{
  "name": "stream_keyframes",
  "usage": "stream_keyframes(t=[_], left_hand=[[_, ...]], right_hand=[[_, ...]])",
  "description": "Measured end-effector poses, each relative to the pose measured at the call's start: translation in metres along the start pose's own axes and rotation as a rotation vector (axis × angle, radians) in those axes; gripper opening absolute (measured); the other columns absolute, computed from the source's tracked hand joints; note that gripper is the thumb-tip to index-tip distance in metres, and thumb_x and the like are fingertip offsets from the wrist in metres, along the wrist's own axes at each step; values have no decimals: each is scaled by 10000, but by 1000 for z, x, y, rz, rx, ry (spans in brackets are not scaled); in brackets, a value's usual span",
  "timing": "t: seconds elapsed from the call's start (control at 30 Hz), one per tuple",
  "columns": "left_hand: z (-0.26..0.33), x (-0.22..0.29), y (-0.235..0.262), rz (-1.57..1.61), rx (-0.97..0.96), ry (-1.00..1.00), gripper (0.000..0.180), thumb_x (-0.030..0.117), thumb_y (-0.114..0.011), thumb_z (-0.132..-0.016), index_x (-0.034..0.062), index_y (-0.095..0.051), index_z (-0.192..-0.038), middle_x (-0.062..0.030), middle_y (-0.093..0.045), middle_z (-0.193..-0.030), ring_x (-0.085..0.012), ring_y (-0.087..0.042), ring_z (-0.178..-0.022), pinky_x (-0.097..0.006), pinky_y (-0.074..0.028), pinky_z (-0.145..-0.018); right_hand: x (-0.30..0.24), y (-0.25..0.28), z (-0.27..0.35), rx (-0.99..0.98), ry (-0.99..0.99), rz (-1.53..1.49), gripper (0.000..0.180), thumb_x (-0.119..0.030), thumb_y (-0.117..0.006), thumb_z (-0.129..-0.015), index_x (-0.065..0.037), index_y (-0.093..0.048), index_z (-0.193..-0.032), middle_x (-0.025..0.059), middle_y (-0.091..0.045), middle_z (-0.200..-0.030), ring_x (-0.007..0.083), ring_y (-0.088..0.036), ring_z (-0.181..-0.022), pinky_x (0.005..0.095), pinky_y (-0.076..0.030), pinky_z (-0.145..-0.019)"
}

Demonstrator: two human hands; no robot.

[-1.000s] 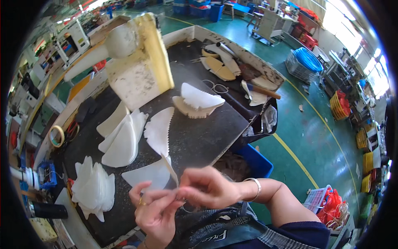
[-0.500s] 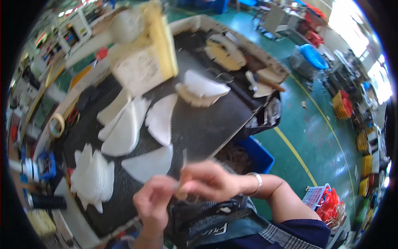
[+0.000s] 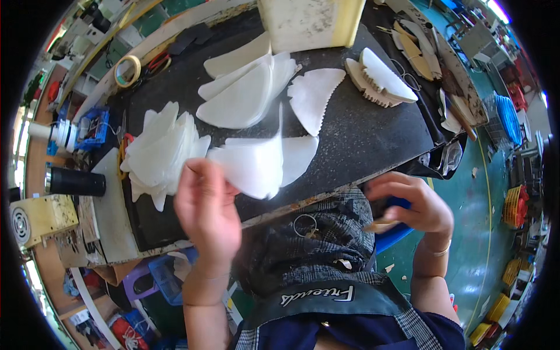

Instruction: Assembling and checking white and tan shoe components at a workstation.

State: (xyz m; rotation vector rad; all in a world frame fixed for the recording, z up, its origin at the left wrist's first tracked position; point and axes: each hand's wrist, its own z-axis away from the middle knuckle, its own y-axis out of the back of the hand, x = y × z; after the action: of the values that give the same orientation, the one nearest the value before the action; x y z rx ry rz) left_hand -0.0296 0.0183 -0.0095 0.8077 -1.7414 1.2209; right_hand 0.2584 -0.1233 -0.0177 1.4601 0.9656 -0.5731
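1. The left hand (image 3: 207, 204), just left of the centre of the frame, has its thumb and fingers pinched on the edge of a white piece (image 3: 251, 166).
2. That piece is at mid-frame, above the black table (image 3: 373, 137); its right edge rises in a thin, blurred upright strip.
3. Behind it, partly covered, a plain piece (image 3: 301, 158) lies flat; I cannot tell whether the two touch.
4. The right hand (image 3: 414, 204), right of centre, has its fingers curved and apart, over the blue bin (image 3: 394, 236). A blurred tan scrap (image 3: 382, 226) shows just below the fingers; I cannot tell whether they touch it.
5. A notched piece (image 3: 315, 96) lies at upper centre, toothed along its right edge.
6. Left of it rests a stack (image 3: 236, 108) of smooth-edged pieces.
7. Near the left hand, at centre left, is a pile (image 3: 160, 151) of spiky white pieces.
8. At upper right, a white toothed piece (image 3: 388, 76) sits on tan ones.
9. A tape roll (image 3: 135, 70) stands at upper left.
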Motion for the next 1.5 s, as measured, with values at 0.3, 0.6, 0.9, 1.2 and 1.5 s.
stream_keyframes(t=[0.3, 0.6, 0.9, 1.2, 1.5], left_hand=[[14, -19, 14, -1305, -794, -253, 1046, 681, -602, -707, -66, -352, -1395, -255, -364, -1438, -374, -342, -1356, -508, -200, -1130], [23, 1, 21, -408, -19, 71, 781, 209, -777, -777, -14, -332, -1379, -140, -563, -1082, -197, -570, -982, -314, -462, -854], [1, -16, 49, -616, 115, 135, 572, -35, -704, -803, 21, -383, -1274, -47, -588, -795, -71, -548, -658, -200, -472, -629], [1, -16, 43, -1407, -202, -392, 879, 74, -800, -664, 42, -346, -1416, -155, -550, -1119, -301, -468, -1156, -445, -327, -1003], [15, 10, 53, -1282, -211, -701, 333, -23, -676, -762, 50, -697, -1086, -147, -679, -1092, -275, -603, -1131, -405, -468, -971]], right_hand=[[-1, -53, -27, 680, -39, -1110, 617, -545, -531, -904, 30, -540, -1127, 135, -575, -1177, 240, -573, -1086, 390, -456, -953], [-23, -80, -91, 403, -178, -928, 378, -1, -738, -759, -8, -548, -1086, 43, -622, -961, 123, -612, -882, 279, -501, -813], [-14, -111, -125, 290, -200, -465, 343, -24, -741, -774, 6, -540, -1051, 60, -638, -902, 103, -615, -825, 246, -515, -709], [-5, -82, -125, 491, 21, 446, 469, 2, -712, -698, -33, -518, -1124, 137, -579, -923, 290, -578, -853, 367, -492, -759], [75, 12, -166, 314, -223, 742, 672, -310, -721, -797, 37, -457, -1308, 208, -576, -1175, 343, -526, -1074, 400, -405, -970]])
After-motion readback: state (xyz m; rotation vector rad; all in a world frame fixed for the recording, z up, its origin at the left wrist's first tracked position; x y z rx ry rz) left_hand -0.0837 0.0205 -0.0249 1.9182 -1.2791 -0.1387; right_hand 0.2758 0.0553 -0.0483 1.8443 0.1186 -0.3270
